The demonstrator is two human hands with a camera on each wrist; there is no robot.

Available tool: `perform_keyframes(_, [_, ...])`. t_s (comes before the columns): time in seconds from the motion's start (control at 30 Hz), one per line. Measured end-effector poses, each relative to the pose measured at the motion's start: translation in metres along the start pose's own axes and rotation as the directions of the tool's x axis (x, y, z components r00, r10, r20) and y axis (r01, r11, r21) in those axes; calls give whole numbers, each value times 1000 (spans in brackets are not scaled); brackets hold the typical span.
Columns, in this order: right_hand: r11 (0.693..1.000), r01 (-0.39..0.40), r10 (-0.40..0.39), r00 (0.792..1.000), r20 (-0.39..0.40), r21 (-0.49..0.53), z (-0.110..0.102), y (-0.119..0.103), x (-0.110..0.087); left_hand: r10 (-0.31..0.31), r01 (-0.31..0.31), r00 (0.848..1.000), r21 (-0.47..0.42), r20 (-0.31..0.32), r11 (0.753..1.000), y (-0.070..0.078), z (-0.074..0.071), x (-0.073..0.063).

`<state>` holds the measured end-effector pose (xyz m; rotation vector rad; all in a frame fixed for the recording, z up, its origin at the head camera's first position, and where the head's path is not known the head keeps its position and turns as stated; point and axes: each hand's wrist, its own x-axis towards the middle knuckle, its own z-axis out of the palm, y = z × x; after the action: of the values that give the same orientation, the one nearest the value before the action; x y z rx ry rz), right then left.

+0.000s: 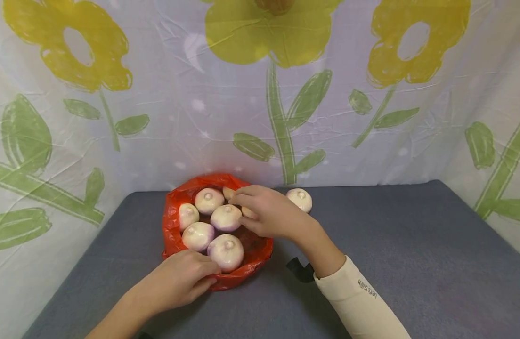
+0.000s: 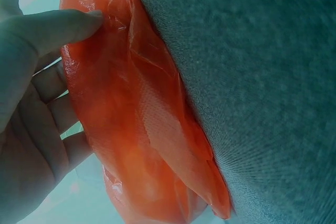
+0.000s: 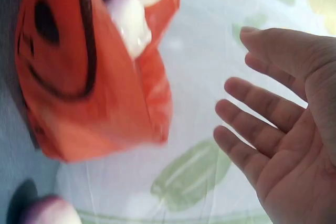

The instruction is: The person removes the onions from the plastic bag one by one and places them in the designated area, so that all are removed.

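A red plastic bag (image 1: 172, 230) stands with its mouth open, its rim rolled outward. Several white onions (image 1: 226, 253) with purple tints fill it. My left hand (image 1: 179, 278) holds the near rim, with the thumb (image 2: 84, 27) on the bag's outside and the other fingers behind the edge. Over the right side of the bag is my right hand (image 1: 264, 210), near the onions there. The right wrist view shows that hand's fingers (image 3: 257, 124) spread and holding nothing, apart from the bag. Two tan rounded things (image 1: 249, 213) are partly hidden beneath it.
One more onion (image 1: 300, 200) lies on the grey tabletop (image 1: 395, 249), right of the bag at the back. A flower-printed cloth (image 1: 175, 117) hangs behind and around the table. A small black object (image 1: 300, 270) shows beside the right wrist.
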<state>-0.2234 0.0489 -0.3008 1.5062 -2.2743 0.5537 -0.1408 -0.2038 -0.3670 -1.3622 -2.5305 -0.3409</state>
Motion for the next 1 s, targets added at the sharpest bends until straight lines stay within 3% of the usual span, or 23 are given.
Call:
perform_keyframes(0.17, [999, 16, -20, 994, 110, 37, 14, -15, 3, -10, 10, 1000, -5, 19, 1000, 1, 1, -1])
perform_keyframes(0.43, [998, -1, -15, 963, 268, 58, 33, -26, 8, -31, 32, 999, -22, 44, 999, 2, -1, -2])
perform_keyframes(0.8, [997, -45, 61, 955, 291, -62, 39, -24, 8, 4, -4, 1000, 1, 7, 1000, 2, -1, 1])
perform_keyframes(1.0, [998, -33, 47, 951, 305, -52, 39, -22, 9, 10, -10, 1000, 1, 7, 1000, 2, -2, 1])
